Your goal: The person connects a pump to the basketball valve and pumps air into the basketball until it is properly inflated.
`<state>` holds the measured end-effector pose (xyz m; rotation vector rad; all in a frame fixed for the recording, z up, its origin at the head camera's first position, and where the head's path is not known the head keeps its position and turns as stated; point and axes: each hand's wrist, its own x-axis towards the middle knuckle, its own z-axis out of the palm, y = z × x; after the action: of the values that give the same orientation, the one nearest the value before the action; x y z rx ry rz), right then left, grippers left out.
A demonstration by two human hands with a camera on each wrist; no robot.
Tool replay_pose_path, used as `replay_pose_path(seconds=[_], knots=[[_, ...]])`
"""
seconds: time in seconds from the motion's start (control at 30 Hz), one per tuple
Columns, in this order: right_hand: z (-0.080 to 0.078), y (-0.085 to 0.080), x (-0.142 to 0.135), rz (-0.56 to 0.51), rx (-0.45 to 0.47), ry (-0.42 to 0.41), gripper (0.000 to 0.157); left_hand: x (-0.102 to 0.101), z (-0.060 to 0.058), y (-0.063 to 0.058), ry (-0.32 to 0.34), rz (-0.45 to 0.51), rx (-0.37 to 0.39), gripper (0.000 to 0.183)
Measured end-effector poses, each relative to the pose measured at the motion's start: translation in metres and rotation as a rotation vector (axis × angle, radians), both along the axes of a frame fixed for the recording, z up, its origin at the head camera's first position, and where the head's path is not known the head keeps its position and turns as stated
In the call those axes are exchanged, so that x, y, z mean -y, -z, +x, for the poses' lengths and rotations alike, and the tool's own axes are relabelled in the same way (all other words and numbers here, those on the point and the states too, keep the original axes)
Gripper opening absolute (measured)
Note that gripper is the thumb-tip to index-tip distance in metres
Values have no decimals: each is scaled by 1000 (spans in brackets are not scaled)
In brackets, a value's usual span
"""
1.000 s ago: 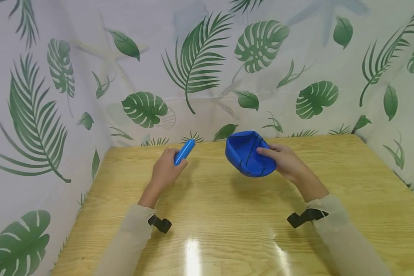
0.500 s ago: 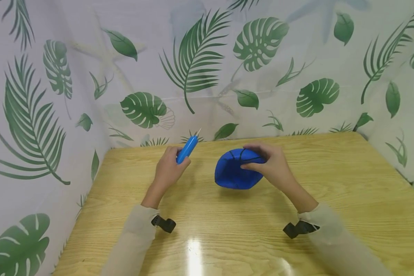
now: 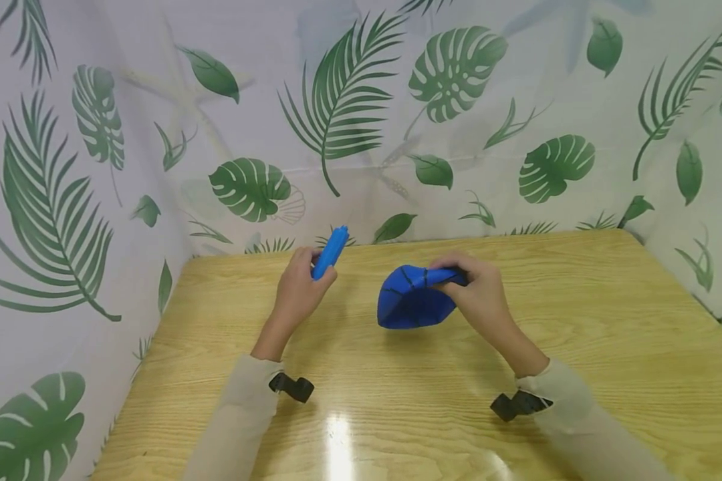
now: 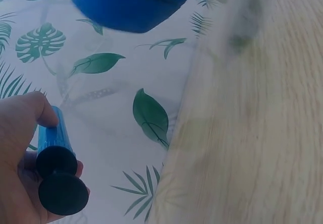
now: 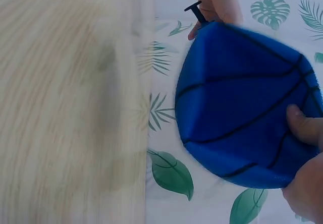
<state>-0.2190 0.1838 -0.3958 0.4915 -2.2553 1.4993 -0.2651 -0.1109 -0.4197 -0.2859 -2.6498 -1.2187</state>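
Note:
My left hand (image 3: 297,288) grips a small blue hand pump (image 3: 331,252), tilted with its tip up and away. The left wrist view shows the pump's black plunger handle (image 4: 63,192) at the near end. To the right, my right hand (image 3: 480,294) pinches a deflated blue ball (image 3: 410,299) with black lines, thumb on one side and fingers on the other. Its wall is caved in, a hollow facing me in the head view, and the right wrist view shows the dented face (image 5: 237,98). Ball and pump are apart, both held above the table.
A wood-grain table (image 3: 361,374) lies under both hands. A white cloth printed with green leaves (image 3: 247,113) hangs behind it and along both sides. Each wrist wears a black strap-on camera, such as the left camera (image 3: 293,387).
The right hand has brought the ball left and a little lower, tipping it so the hollow faces nearer. The left hand and pump have shifted slightly right and up.

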Motion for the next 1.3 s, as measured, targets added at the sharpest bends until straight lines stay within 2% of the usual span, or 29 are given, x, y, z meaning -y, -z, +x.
replay_pose_path(seconds=[0.13, 0.23, 0.43, 0.53, 0.8, 0.93, 1.1, 1.3], knots=[[0, 0, 0, -30, 1, -8, 15, -3, 0, -3, 10, 24, -5, 40], [-1, 1, 0, -4, 34, -13, 9, -5, 0, -5, 23, 55, 15, 42], [-2, -1, 1, 5, 208, 15, 27, -10, 3, -9, 45, 129, 73, 47], [-2, -4, 2, 23, 259, 23, 34, -13, 4, -10, 41, 159, 93, 48], [-7, 0, 6, 67, 247, 16, 37, -17, 8, -11, 49, 199, 102, 46], [-7, 0, 9, 68, 234, -34, 37, -17, 9, -12, 40, 195, 104, 45], [-8, -1, 11, 37, 274, -94, 39, -14, 8, -13, 24, 202, 97, 45], [-10, -1, 12, 14, 321, -84, 39, -12, 8, -14, 27, 202, 102, 45]])
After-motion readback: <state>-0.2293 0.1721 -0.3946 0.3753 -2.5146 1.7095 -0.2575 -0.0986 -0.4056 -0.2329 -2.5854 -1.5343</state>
